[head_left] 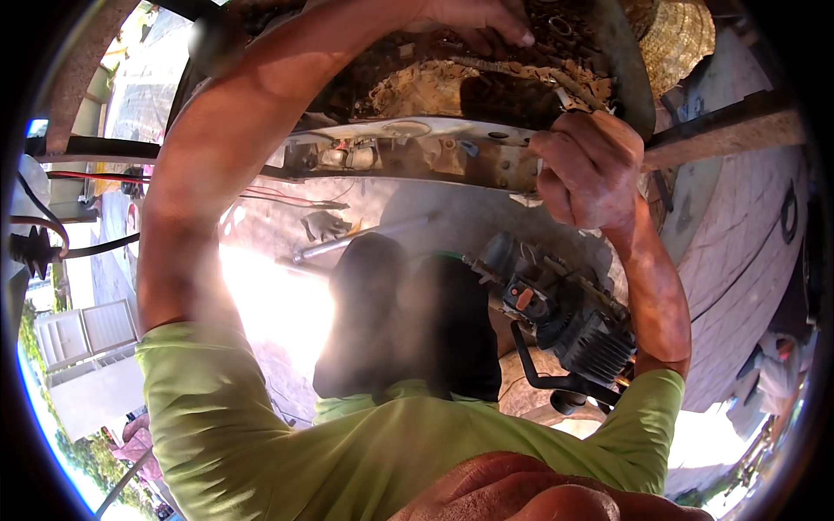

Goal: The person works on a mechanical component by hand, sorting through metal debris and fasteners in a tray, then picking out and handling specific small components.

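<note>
My left hand [478,22] reaches to the top edge of the view, over a dark, rusty surface [512,52] strewn with brown flakes and crumbly tan debris. Its visible fingers are apart, with nothing seen in them; part of the hand is cut off by the picture's edge. My right hand [591,169] is closed in a fist at the near right corner of that surface, beside a pale metal rim [400,130]. A thin, stick-like piece [569,87] shows just above the fist. Whether the fist holds it I cannot make out.
Below right stands a compressor-like machine [573,321] with black fins and a bent black handle. A metal bar [347,239] and a grey glove [326,226] lie on the ground. A rusty beam [730,135] juts in at right, near a straw hat [682,43]. Cables [95,176] run at left.
</note>
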The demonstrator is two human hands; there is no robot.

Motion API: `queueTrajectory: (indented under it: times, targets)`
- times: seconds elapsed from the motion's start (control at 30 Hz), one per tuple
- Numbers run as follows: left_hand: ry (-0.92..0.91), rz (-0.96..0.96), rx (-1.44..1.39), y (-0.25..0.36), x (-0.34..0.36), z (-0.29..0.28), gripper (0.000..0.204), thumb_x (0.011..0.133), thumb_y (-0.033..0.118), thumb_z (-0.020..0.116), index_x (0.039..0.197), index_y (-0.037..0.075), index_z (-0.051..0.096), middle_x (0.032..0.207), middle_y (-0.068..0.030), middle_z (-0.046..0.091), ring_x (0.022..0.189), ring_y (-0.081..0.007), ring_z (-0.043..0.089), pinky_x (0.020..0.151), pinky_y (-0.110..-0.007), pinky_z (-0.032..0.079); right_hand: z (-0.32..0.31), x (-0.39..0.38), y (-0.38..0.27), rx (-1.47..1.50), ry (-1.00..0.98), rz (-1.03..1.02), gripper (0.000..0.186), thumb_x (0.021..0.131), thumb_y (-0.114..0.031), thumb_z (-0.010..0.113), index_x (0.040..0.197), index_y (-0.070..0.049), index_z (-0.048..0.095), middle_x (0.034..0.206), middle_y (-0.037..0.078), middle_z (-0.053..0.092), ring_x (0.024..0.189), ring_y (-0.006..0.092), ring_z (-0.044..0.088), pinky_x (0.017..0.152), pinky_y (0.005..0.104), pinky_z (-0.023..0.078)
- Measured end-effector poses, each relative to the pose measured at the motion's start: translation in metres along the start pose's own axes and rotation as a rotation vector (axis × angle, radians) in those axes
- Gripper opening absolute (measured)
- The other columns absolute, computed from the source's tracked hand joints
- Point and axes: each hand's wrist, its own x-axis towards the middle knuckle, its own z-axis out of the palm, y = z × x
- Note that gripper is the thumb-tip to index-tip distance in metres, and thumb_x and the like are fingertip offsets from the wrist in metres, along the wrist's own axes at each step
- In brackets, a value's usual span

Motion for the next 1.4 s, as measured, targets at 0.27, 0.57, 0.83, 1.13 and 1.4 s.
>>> queueTrajectory:
  times: [0.27, 0.57, 0.83, 1.13, 1.4]
  targets:
    - [-0.039, 0.232, -0.111, 0.018, -0.020, -0.011, 0.041, 0.096, 0.017, 0.072, 0.131, -0.003, 0.064, 0.118, -0.0139, 0.071, 0.104, -0.0224, 0.070, 0.088, -0.035, 0.059, -0.002, 0.003, 0.000, -0.004, -0.020, -0.012, 0.028, 0.055, -0.006, 0.067, 0.083, -0.004, 0.067, 0.072, 0.007, 0.058, 0.058, 0.0243, 0.056, 0.052, 0.0367, 0.045]
    - [0.015, -0.013, 0.737, -0.013, -0.059, -0.046, 0.029, 0.086, 0.017, 0.079, 0.113, 0.005, 0.077, 0.105, -0.0137, 0.077, 0.097, -0.0244, 0.073, 0.087, -0.039, 0.056, -0.005, -0.007, 0.001, -0.065, -0.052, -0.001, 0.031, 0.055, -0.008, 0.068, 0.086, -0.004, 0.068, 0.076, 0.007, 0.062, 0.061, 0.0228, 0.059, 0.055, 0.0349, 0.047]
    - [0.107, 0.204, 1.093, -0.068, -0.051, -0.043, 0.040, 0.084, 0.022, 0.077, 0.121, 0.005, 0.073, 0.113, -0.0228, 0.072, 0.104, -0.0404, 0.069, 0.091, -0.046, 0.055, -0.003, -0.003, 0.001, -0.050, -0.057, 0.004, 0.033, 0.054, -0.009, 0.068, 0.087, -0.005, 0.068, 0.077, 0.007, 0.062, 0.062, 0.0232, 0.060, 0.056, 0.0349, 0.047]
    - [0.109, 0.053, 0.991, -0.070, -0.063, -0.046, 0.039, 0.086, 0.025, 0.077, 0.120, 0.005, 0.073, 0.114, -0.0209, 0.073, 0.103, -0.0358, 0.070, 0.089, -0.044, 0.056, -0.001, -0.005, 0.001, -0.044, -0.056, 0.010, 0.033, 0.054, -0.009, 0.068, 0.087, -0.005, 0.068, 0.078, 0.007, 0.062, 0.064, 0.0236, 0.061, 0.060, 0.0354, 0.049]
    - [0.166, 0.085, 0.951, -0.051, -0.060, -0.027, 0.036, 0.091, 0.020, 0.071, 0.120, 0.000, 0.071, 0.112, -0.0249, 0.072, 0.102, -0.0400, 0.070, 0.089, -0.046, 0.056, -0.002, -0.005, 0.002, -0.038, -0.046, 0.008, 0.033, 0.053, -0.009, 0.068, 0.086, -0.005, 0.067, 0.076, 0.006, 0.061, 0.063, 0.0234, 0.061, 0.058, 0.0356, 0.048]
